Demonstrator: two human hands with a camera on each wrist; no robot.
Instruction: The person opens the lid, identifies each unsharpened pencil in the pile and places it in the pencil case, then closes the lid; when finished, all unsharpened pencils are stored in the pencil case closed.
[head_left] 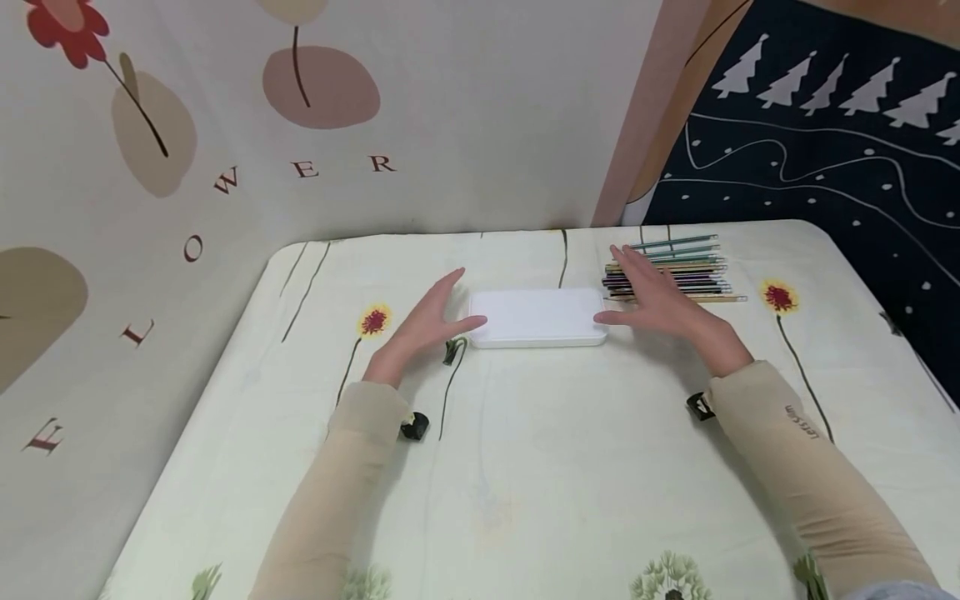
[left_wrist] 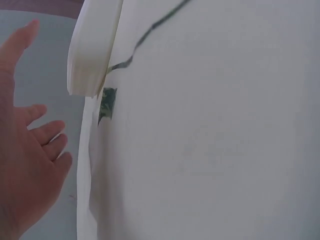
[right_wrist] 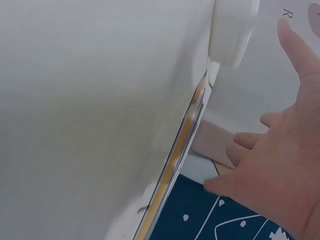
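Beige long sleeves [head_left: 810, 467], small dark lettering on the right, black wrist clips [head_left: 414, 427].

One white box [head_left: 537, 317] lies at the far middle of the table [head_left: 525, 467]. One pile of coloured pencils [head_left: 678, 268] lies to its far right; the pencils are too close together to count singly, though there are well over ten. Two hands show, the left hand [head_left: 427, 321] and the right hand [head_left: 652, 292]. Three yellow-and-red flowers are printed on the cloth, one showing at left [head_left: 374, 320]
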